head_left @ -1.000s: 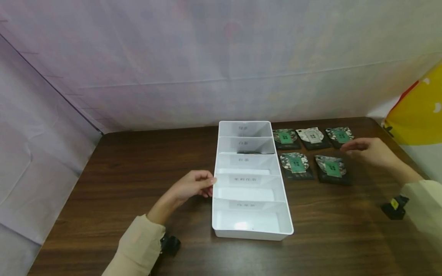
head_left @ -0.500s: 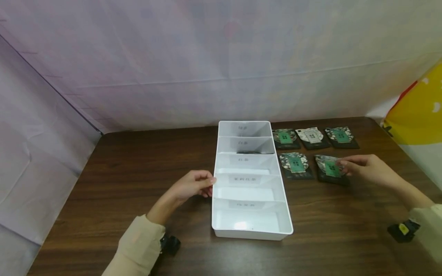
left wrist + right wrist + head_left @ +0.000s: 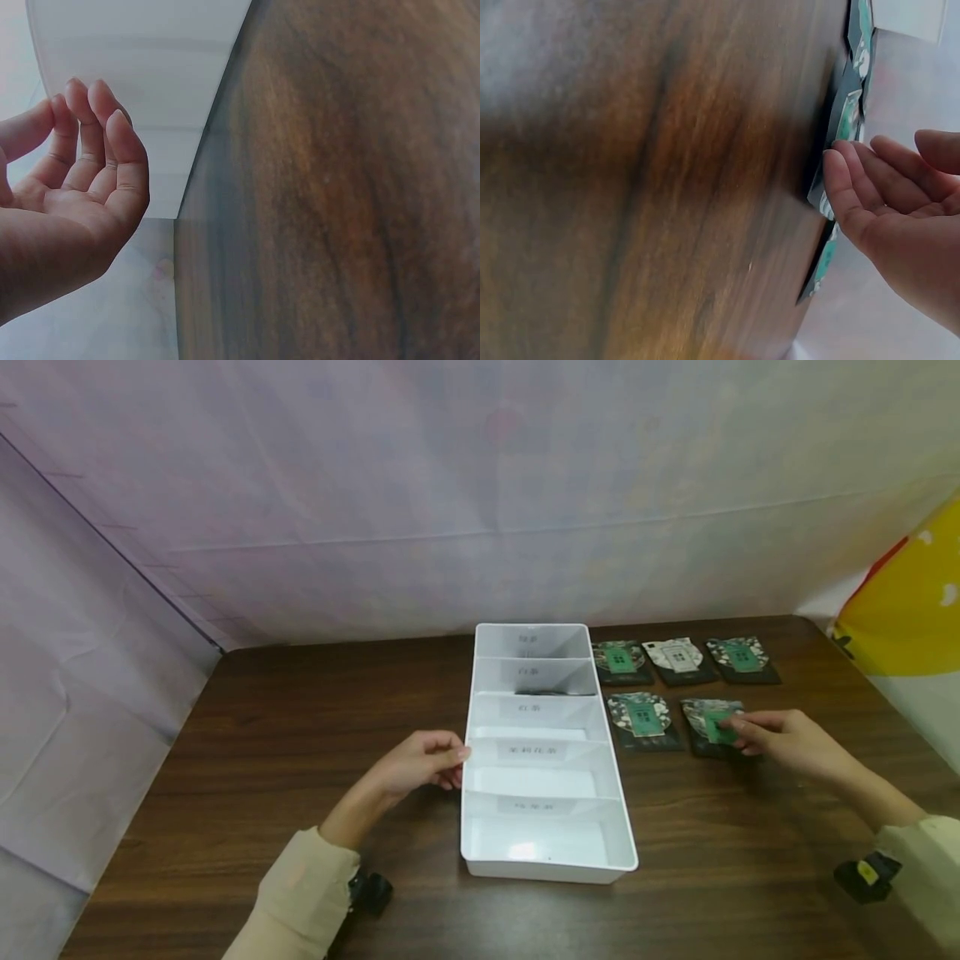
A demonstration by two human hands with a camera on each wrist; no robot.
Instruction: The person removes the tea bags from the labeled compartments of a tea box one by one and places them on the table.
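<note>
A white divided storage box (image 3: 551,868) with labelled compartments lies lengthwise on the table in the head view. At its left rim, my left hand (image 3: 420,764) pinches the edge between thumb and curled fingers; the left wrist view shows this hand (image 3: 90,180) against the box wall (image 3: 165,97). My right hand (image 3: 795,743) is over the near-right tea packet (image 3: 705,718), fingertips at its green label. In the right wrist view the thumb of the right hand (image 3: 900,202) stands apart from the fingers, which reach the packet (image 3: 847,112). Nothing is lifted.
Beside it lies another dark packet (image 3: 643,718) with a green label. Behind are three more: a green-labelled one (image 3: 622,660), a white-labelled one (image 3: 678,658) and one at far right (image 3: 742,658). Something dark lies in the box's second compartment (image 3: 555,692). A pale curtain (image 3: 375,527) hangs behind.
My right hand has come down from beside the far-right packet, toward me and then left, onto the near-right packet. The left hand and the box have stayed in place.
</note>
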